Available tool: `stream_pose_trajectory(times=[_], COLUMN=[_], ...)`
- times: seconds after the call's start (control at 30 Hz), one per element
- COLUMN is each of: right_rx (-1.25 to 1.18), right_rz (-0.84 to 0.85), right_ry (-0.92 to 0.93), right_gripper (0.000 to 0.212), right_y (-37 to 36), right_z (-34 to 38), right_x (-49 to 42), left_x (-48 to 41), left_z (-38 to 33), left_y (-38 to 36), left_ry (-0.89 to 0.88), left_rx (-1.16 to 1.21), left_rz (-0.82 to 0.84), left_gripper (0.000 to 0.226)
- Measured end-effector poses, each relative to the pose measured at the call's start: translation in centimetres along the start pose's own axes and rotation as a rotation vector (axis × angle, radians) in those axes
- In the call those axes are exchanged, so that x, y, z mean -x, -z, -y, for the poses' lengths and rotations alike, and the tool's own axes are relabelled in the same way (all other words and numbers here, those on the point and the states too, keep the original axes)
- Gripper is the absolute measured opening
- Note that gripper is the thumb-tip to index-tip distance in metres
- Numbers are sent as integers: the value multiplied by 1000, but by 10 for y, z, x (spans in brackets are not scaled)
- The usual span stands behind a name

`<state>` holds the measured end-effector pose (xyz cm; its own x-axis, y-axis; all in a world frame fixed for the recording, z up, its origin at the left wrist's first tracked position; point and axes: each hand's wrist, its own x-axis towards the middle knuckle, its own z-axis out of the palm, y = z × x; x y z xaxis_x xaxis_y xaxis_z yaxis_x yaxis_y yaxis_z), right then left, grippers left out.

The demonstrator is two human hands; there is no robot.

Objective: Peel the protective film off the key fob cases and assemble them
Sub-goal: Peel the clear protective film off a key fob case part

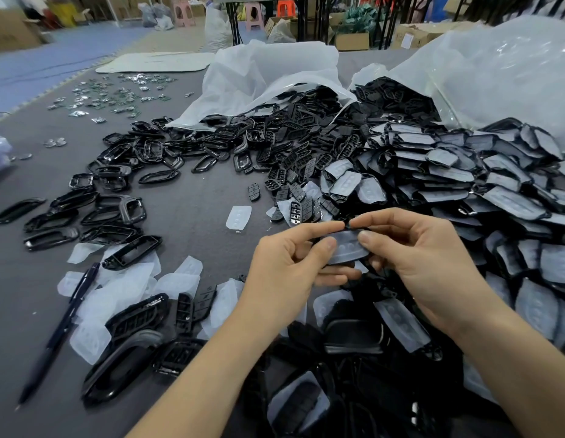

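Left hand (287, 263) and right hand (423, 257) pinch one filmed case (347, 248), peeled films (120, 292) and pen (62, 327) nearby

1. Appeared as two bare hands, the left hand (284, 267) and the right hand (426, 263).
2. Continued into a left forearm (211, 368) and a right forearm (512, 358), both uncovered down to the lower edge of the view.
3. Carried short, plainly trimmed fingernails (331, 243), clearest on the two thumbs.
4. Showed fine creases across the knuckles and wrists.
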<state>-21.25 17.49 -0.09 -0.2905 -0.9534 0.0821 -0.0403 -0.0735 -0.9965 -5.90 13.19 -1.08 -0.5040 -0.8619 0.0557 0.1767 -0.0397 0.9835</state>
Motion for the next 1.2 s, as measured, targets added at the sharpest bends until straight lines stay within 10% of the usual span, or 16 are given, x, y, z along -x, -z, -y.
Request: stream_pose_trajectory(times=[0.57,0.97,1.1,1.2], right_rx=[153,129,111,115], right_rz=[36,63,60,6], right_ry=[156,163,149,140], right_gripper=[26,26,27,26], right_y=[-5,-9,-9,-8], right_z=[1,1,0,-1], right_x=[2,3,4,3], left_x=[0,0,-1,1], left_z=[3,8,5,2], left_y=[1,6,9,7], left_ry=[-52,-287,-294,-208], left_rx=[-69,-526,-590,-424], left_rz=[-127,-237,-226,-157], left_gripper=[25,18,47,23])
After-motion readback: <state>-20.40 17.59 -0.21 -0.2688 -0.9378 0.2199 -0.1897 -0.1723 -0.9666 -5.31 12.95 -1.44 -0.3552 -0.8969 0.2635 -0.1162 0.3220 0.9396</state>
